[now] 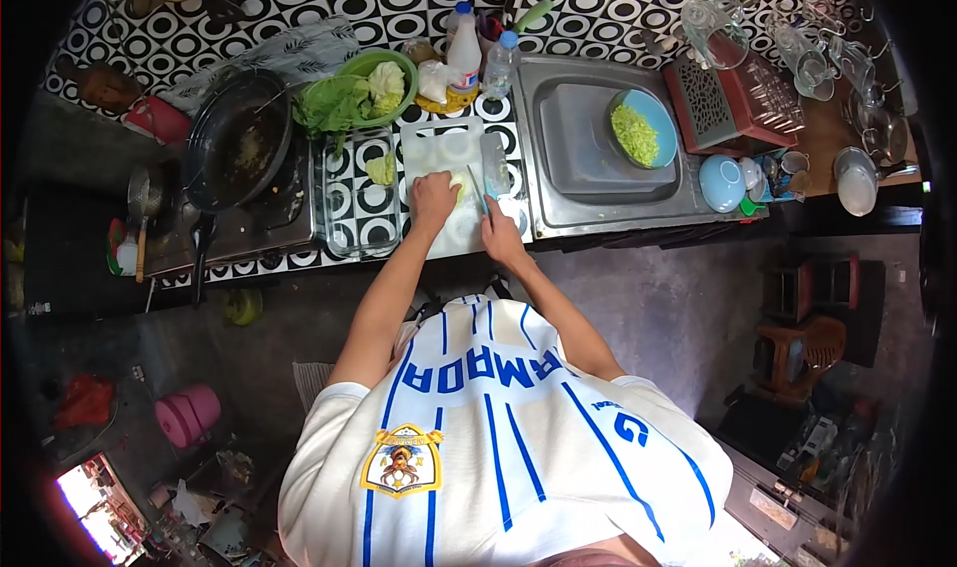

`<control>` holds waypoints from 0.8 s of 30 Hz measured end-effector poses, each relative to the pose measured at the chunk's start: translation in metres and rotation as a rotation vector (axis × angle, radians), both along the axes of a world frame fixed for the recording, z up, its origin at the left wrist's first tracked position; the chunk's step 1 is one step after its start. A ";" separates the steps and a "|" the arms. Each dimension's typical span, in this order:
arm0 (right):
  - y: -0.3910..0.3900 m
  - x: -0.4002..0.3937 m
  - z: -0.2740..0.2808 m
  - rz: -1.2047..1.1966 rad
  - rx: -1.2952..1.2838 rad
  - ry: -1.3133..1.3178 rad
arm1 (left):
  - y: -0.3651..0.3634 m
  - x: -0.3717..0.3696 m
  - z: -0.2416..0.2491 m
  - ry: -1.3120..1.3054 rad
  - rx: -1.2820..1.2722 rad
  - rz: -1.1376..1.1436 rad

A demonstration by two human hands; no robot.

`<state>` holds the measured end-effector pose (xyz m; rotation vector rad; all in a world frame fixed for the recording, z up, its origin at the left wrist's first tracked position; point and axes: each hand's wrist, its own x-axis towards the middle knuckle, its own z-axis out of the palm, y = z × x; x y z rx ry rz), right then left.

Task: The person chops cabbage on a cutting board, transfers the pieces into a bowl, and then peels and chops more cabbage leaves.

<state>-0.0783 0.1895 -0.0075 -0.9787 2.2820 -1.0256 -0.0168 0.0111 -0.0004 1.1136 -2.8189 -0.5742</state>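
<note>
On the white cutting board (442, 148), my left hand (435, 200) is closed on a pale green piece of vegetable (458, 186), with most of that piece hidden under the fingers. Just to its right, my right hand (500, 234) is wrapped round the blue handle of a knife (477, 186), whose blade points away from me beside the piece. Another leafy green piece (381, 169) lies left of the board, by a clear glass tray (344, 238). A cleaver-like blade (495, 163) lies at the board's right edge.
Behind the board stand a green basket (410, 96) of leafy vegetables and two bottles (464, 54) (500, 67). A black wok (239, 143) sits on the stove at left. The sink (558, 208) at right holds a blue bowl (666, 139) of chopped greens.
</note>
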 end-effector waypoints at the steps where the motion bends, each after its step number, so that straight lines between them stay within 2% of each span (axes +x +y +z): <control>1: 0.001 -0.001 0.002 0.000 0.002 -0.010 | -0.006 0.000 0.002 0.004 0.045 0.058; 4: 0.001 0.000 0.006 0.003 0.025 -0.037 | -0.030 0.008 -0.016 0.118 0.126 0.277; 8: -0.006 0.006 -0.004 0.054 -0.060 -0.016 | -0.039 0.019 -0.021 0.339 0.301 0.225; 11: -0.015 0.011 0.006 0.156 -0.079 -0.022 | -0.031 0.029 -0.034 0.497 0.084 0.012; 14: -0.030 0.020 -0.005 0.217 -0.084 0.010 | -0.019 0.033 -0.040 0.319 0.063 -0.089; 18: -0.045 0.031 -0.012 0.166 -0.014 0.036 | -0.020 0.032 -0.042 0.264 0.086 -0.092; 21: -0.046 0.036 -0.014 0.154 -0.041 0.142 | -0.017 0.032 -0.035 0.154 -0.021 -0.169; 24: -0.034 0.040 -0.007 0.158 0.098 0.164 | -0.017 0.030 -0.026 0.032 -0.024 -0.208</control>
